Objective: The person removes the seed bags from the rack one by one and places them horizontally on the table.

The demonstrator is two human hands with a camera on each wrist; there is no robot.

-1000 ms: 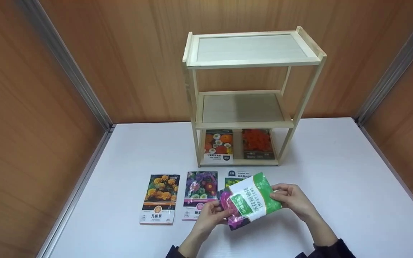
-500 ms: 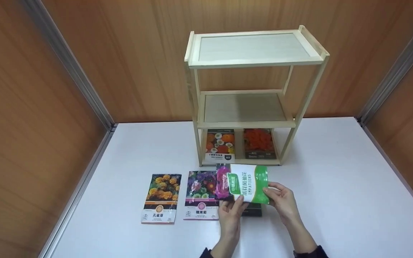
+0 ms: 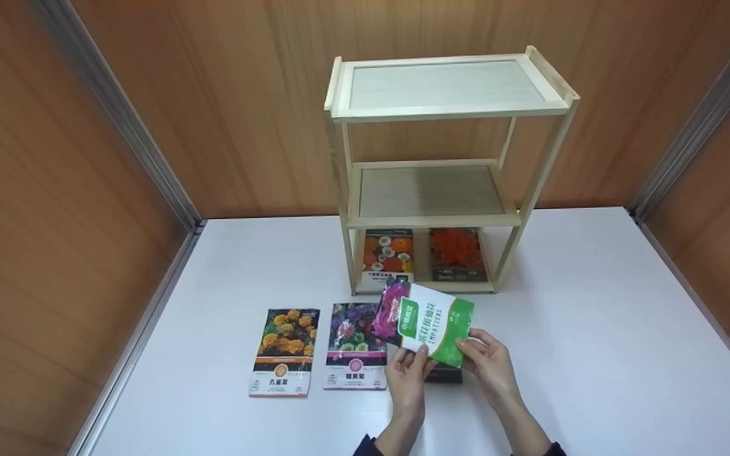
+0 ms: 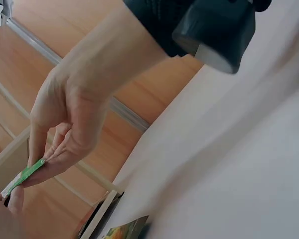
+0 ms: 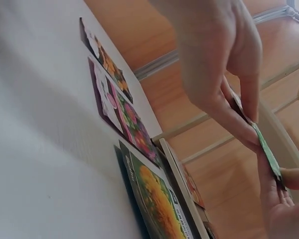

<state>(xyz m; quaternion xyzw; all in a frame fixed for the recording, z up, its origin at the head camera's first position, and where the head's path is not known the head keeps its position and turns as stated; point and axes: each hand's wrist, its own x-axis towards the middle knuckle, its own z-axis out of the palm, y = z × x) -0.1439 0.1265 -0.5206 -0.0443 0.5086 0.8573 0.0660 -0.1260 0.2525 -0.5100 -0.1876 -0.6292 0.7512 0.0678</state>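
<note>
Pinching the impatiens packet (image 3: 425, 324) off the table (image 3: 213, 278) two-handed, in front of the rack (image 3: 433, 221) and above a yellow-flower packet (image 5: 162, 199) it is mostly hiding in the head view. Left hand (image 3: 407, 386) is clamping the lower long edge, thumb on the printed face; right hand (image 3: 489, 366) is clamping the green end between thumb and fingers. Packet is slanting, print running sideways.

Doing it well, my judgement: gripping edges lightly so the film isn't creasing, supporting one end while regripping the other, watching clearance to the rack. Purple end is looking nearest; true gap I can't tell.

Labels: held one is showing "IMPATIENS" beside what I'm reading as 茶花凤仙花; green-box characters are coming out too small to trust. On the table, the orange-flower packet (image 3: 285, 353) is carrying 孔雀草, the purple-flower packet (image 3: 355, 346) apparently 糖果菊. On the bottom tier, a mixed-flower packet (image 3: 388, 252) and a red-flower packet (image 3: 457, 252) are lying side by side, print blurring. No brand is reading reliably.
</note>
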